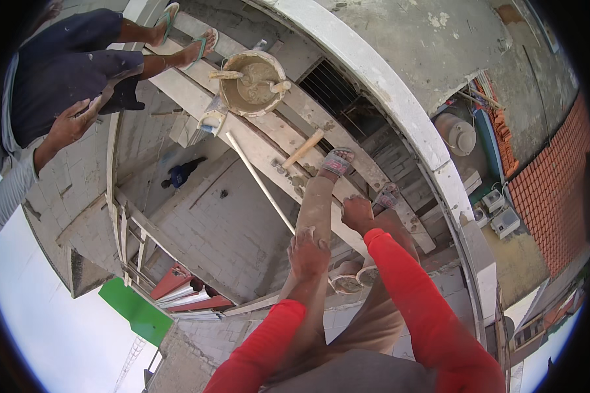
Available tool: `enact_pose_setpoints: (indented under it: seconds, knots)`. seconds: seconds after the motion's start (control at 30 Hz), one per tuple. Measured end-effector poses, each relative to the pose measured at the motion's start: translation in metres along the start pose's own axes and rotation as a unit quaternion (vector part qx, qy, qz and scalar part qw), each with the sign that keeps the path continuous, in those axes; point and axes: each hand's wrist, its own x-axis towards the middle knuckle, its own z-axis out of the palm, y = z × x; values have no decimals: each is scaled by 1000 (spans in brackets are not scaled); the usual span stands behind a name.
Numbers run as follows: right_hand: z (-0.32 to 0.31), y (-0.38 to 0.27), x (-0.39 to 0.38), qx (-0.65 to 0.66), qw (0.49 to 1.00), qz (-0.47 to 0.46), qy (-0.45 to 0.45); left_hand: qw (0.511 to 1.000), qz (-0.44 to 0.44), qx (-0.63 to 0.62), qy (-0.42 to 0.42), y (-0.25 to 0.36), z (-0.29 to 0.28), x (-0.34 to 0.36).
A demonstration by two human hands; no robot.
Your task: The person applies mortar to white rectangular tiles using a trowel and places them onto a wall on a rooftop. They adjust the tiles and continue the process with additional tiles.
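Observation:
My left hand (308, 252) lies on my left leg, fingers spread, holding nothing. Over my right leg, my right hand (357, 213) is curled closed, and no object shows in it. A hammer with a wooden handle (306, 147) lies on the wooden planks (269, 134) by my left foot. Farther off stands a round bucket of wet mortar (255, 82), with tool handles across its rim. A long white rod (259, 182) slants from the planks down toward my left leg. Two small mortar-crusted containers (345, 280) sit below my legs, partly hidden.
A co-worker's hand (72, 124) and sandalled feet (202, 49) are at the far left. The planks span a deep drop, with another person (182, 174) on the floor below. A pale concrete ledge (400, 85) curves along the right. Beyond it lies a red tiled roof (550, 190).

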Motion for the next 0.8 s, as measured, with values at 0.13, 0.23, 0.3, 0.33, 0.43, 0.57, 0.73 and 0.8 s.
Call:
enact_pose_setpoints:
  seconds: [0.13, 0.23, 0.3, 0.33, 0.43, 0.57, 0.73, 0.8]
  knots:
    - [-24, 7, -137, 58, 991, 115, -45, 1000, 20, -7, -3, 9, -3, -3]
    - [-42, 17, -223, 116, 972, 202, 22, 999, 45, -14, 9, 3, -5, -9]
    - [-55, 33, -271, 153, 946, 276, 79, 995, 97, 4, 38, 2, -5, -11]
    - [-59, 40, -296, 166, 930, 310, 103, 992, 121, 4, 32, 2, -5, -11]
    - [-57, 53, -372, 204, 876, 411, 148, 983, 180, -20, -5, 3, -15, -13]
    - [-31, 69, -453, 263, 827, 459, 189, 966, 222, -87, -99, 21, -40, -16]
    - [5, 67, -526, 363, 766, 492, 199, 957, 279, -79, -31, 45, -75, -59]
    - [14, 61, -542, 402, 723, 529, 193, 969, 201, -123, -80, 57, -85, -67]
